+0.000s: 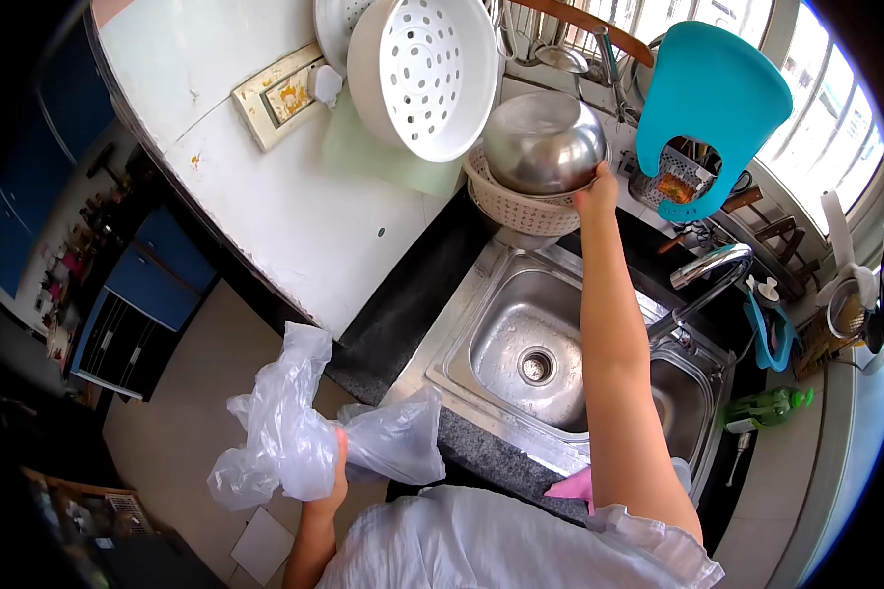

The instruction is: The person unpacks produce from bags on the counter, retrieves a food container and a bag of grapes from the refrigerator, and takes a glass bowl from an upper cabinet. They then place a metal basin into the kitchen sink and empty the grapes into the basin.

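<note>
Left hand (332, 479) grasps bag (280, 422), plastic bulging out on both sides of the grip. Right hand (596, 191) at bowl (540, 142), right edge; finger closure unclear. Bowl sits inverted in basket (521, 209), beyond sink (521, 334).

From my remote seat I have the sink (491, 319) set into the table (393, 265), the basket (523, 209) behind it by the far edge, the bowl (545, 142) in the basket's mouth, and my right hand (597, 189) at the bowl's right side. The tap (712, 263) stands right of the sink, the bottle (768, 408) farther right, towards the table's right edge. My left hand (330, 489), with the bag (283, 422), is off the near left corner, above the floor (192, 393).
</note>
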Action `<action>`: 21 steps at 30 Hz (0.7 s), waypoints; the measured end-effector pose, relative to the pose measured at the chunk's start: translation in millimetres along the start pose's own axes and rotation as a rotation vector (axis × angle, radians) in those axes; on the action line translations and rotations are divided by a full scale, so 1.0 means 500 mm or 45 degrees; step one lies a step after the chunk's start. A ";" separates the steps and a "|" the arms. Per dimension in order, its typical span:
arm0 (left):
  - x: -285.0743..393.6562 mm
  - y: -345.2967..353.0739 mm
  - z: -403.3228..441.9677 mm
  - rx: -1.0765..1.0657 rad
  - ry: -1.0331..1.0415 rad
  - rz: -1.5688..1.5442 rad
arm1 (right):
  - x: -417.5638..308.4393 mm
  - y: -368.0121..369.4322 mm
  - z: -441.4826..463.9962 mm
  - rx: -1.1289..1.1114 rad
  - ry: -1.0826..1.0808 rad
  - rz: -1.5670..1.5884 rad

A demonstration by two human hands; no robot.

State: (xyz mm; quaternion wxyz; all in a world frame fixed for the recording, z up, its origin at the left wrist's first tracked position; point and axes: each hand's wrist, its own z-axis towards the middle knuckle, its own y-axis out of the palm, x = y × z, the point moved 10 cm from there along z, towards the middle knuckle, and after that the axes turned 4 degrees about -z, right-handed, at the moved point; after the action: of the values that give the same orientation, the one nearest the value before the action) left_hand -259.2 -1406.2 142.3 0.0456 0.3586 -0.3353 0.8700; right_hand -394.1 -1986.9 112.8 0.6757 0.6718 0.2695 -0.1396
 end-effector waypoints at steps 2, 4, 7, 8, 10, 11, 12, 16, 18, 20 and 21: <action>0.004 -0.009 -0.001 0.007 0.003 -0.016 | -0.001 -0.016 -0.002 0.078 -0.064 0.030; -0.008 -0.019 -0.004 0.043 -0.087 -0.121 | 0.010 -0.049 0.017 0.099 -0.069 0.074; -0.025 -0.027 -0.012 0.040 -0.078 -0.117 | 0.016 -0.082 0.032 0.167 -0.093 0.083; -0.029 -0.029 -0.015 0.039 -0.073 -0.122 | 0.012 -0.096 0.033 0.220 -0.106 0.045; -0.043 -0.027 -0.019 0.007 -0.106 -0.132 | 0.007 -0.089 0.003 0.262 -0.099 0.062; -0.044 -0.029 -0.021 0.004 -0.099 -0.138 | 0.008 -0.089 -0.014 0.304 -0.085 0.078; -0.052 -0.029 -0.022 -0.007 -0.141 -0.166 | 0.008 -0.094 -0.013 0.303 -0.096 0.079; -0.056 -0.029 -0.021 0.025 -0.148 -0.206 | 0.011 -0.099 -0.032 0.390 -0.090 0.186; -0.050 -0.028 -0.014 0.020 -0.118 -0.200 | -0.007 -0.096 -0.053 0.513 -0.136 0.035; -0.044 -0.029 -0.014 0.007 -0.095 -0.193 | -0.008 -0.092 -0.073 0.601 -0.118 0.022; -0.041 -0.027 -0.012 0.000 -0.080 -0.189 | -0.007 -0.087 -0.086 0.683 -0.095 0.005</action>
State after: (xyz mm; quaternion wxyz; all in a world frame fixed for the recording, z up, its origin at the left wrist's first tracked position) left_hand -243.1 -1388.8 133.1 0.0993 0.4095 -0.3092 0.8526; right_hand -428.6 -1947.7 80.7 0.4833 0.8217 0.1963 -0.2293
